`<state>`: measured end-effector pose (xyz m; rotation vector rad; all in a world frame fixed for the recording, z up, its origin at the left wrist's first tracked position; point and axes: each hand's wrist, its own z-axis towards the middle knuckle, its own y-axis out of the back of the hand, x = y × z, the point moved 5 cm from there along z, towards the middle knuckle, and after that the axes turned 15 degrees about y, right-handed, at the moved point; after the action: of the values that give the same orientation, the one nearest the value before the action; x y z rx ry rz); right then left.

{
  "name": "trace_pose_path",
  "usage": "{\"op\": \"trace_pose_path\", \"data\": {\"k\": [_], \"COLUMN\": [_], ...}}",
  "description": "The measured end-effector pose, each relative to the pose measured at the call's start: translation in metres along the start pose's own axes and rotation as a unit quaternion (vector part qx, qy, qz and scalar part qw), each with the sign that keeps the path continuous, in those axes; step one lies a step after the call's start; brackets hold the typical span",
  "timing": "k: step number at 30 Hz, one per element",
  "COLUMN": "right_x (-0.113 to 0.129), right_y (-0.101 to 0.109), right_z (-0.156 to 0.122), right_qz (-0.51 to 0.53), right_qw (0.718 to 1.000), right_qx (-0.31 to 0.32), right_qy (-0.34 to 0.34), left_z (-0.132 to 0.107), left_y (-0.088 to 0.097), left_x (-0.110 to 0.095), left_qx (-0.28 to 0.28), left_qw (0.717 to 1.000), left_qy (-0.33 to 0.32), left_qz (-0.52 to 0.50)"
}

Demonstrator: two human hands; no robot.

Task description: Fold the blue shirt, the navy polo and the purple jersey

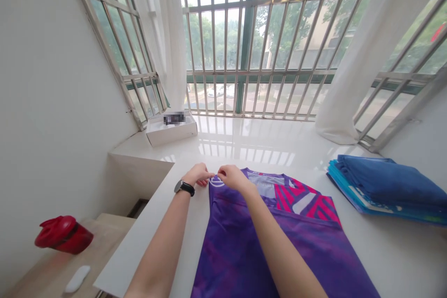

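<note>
A purple sports jersey (230, 233) lies spread on the white windowsill, its neckline toward the window and a pink patterned panel at the right shoulder. My left hand (199, 175), with a black-strapped watch on the wrist, pinches the jersey's far left shoulder corner beside a white round print. Close by, my right hand (233, 177) is closed in a pinch on the same shoulder edge, its fingertips almost meeting the left ones. My right forearm crosses over the jersey's front and covers part of it.
A stack of folded blue clothes (387, 188) sits to the right. An open white box (172, 135) holding a blurred dark item stands at the back left. Below left are a red shaker bottle (64, 235) and a small white object (77, 279). White curtains (344, 79) and barred windows surround the sill.
</note>
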<state>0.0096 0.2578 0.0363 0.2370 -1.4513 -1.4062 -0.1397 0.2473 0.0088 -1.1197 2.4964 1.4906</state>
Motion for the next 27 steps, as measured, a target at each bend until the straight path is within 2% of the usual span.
{"op": "trace_pose_path", "data": {"k": [5,8,18,27], "right_x": [-0.015,-0.022,-0.036,-0.032], "right_y": [-0.014,-0.017,-0.025,-0.028], "right_z": [0.005,0.003,-0.004,-0.004], "right_qz": [0.033,0.061,0.078,0.064], "right_qw": [0.999,0.998,0.996,0.997], "right_qx": [-0.014,-0.021,-0.029,-0.008], "right_qy": [-0.007,-0.012,-0.030,-0.034], "left_z": [0.012,0.015,0.019,0.016], "left_y": [-0.002,-0.002,0.000,0.006], "left_x": [0.004,0.004,-0.007,-0.009], "left_qx": [0.046,0.051,-0.022,-0.095], "left_qw": [0.998,0.998,0.994,0.985], "left_qy": [0.006,-0.015,-0.098,-0.083], "left_qz": [-0.047,-0.031,0.030,0.117]}}
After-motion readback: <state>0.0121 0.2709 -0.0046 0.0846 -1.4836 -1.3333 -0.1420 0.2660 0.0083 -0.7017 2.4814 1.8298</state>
